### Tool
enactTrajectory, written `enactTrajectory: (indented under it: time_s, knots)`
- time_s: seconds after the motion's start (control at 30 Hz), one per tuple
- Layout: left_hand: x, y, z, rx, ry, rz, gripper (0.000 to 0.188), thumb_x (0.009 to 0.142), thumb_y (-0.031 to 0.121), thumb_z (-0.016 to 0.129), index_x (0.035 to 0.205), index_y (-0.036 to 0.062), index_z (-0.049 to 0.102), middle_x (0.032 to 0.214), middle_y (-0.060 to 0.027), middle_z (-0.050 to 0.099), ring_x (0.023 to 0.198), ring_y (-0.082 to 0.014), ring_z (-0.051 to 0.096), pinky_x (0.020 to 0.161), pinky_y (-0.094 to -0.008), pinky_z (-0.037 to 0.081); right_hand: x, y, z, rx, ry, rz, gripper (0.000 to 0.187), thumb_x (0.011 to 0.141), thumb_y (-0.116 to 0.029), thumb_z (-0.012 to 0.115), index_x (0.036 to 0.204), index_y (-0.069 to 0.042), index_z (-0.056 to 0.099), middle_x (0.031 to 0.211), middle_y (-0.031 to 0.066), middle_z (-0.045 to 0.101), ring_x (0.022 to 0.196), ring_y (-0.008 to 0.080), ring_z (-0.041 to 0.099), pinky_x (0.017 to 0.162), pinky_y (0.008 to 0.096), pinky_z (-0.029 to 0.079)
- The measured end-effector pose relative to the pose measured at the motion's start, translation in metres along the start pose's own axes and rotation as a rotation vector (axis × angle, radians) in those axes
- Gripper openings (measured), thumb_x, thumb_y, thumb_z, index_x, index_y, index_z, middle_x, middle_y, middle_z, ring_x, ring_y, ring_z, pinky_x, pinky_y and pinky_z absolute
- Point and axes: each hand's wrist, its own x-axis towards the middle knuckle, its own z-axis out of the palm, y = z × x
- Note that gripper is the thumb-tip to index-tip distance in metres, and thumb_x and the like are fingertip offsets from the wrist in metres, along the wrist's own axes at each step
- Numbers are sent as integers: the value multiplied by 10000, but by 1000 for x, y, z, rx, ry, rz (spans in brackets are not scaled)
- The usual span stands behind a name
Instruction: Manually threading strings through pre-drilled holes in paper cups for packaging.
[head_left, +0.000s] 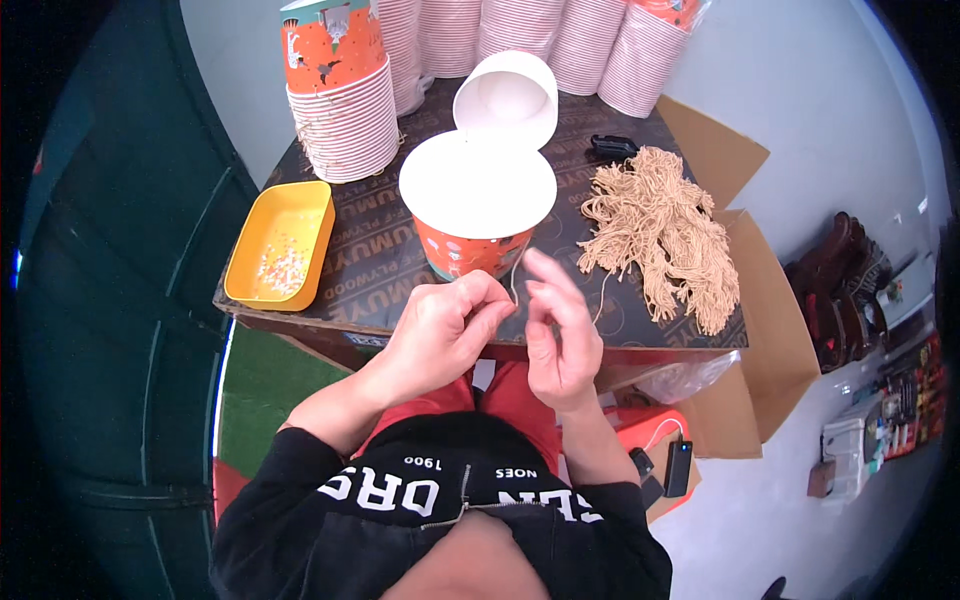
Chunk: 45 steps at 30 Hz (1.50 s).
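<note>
On the table (360,235), the yellow tray (290,213) is sitting left of the orange bucket (465,252), with small pink and white bits (281,268) lying in it. A stack of paper tubs (346,130) is standing behind and left of the bucket. At the bucket's near side, the left hand (442,325) is pinching a thin string (516,277) between thumb and forefinger. A white tub (530,126) is tilting open directly behind the bucket. The string is running up beside the bucket's right wall. Just right of it, in front of the bucket, the right hand (562,335) is holding its fingers half curled; whether it is gripping any string, I cannot tell. Right of the bucket, a black object (612,147) is lying behind a tan yarn bundle (665,235). Farther right of the bucket, a cardboard box (770,330) is standing beside the table.
</note>
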Motion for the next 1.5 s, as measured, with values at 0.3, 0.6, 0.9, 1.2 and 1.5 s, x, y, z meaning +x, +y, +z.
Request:
enactTrajectory:
  time_s: [0.3, 0.6, 0.9, 1.2, 1.5]
  knots:
    - [5, 8, -22, 106, -33, 131, 45, 864, 18, 665, 865, -1, 625, 686, -83, 616, 582, -153, 606, 523, -275, 469, 15, -4, -8, -109, -103, 63, 62, 839, 24, 641, 892, -6, 633, 734, 110, 598, 613, 247, 598, 543, 331, 456]
    - [24, -9, -65, 759, 103, 461, 381, 755, 55, 736, 1106, 54, 588, 1156, -106, 601, 1237, -330, 501, 1121, -565, 271, 86, 57, -38, 185, 292, 367, 154, 985, -93, 543, 937, 15, 642, 980, 66, 675, 857, 94, 583, 802, 245, 482]
    - [28, -27, -62, 706, 97, 480, 178, 773, -15, 700, 918, 64, 634, 808, -54, 605, 882, -212, 632, 1153, -602, 213, 99, 1, -31, 254, 161, -338, 94, 966, -25, 512, 980, 33, 585, 1085, 213, 616, 1055, 319, 613, 929, 446, 497]
    - [22, -27, -59, 673, 112, 460, 159, 760, -25, 711, 876, 59, 642, 767, -51, 590, 800, -203, 623, 1151, -568, 242, 39, 2, -14, -152, 111, 31, 141, 774, 78, 703, 873, -11, 658, 847, 66, 538, 729, 139, 539, 600, 258, 426]
    - [23, -18, -67, 601, 147, 466, 139, 773, 16, 720, 880, 59, 643, 769, -53, 596, 806, -216, 620, 1120, -564, 282, 32, 15, 15, -304, 86, 26, 157, 696, 88, 708, 812, 10, 635, 857, 102, 524, 715, 227, 558, 621, 325, 462]
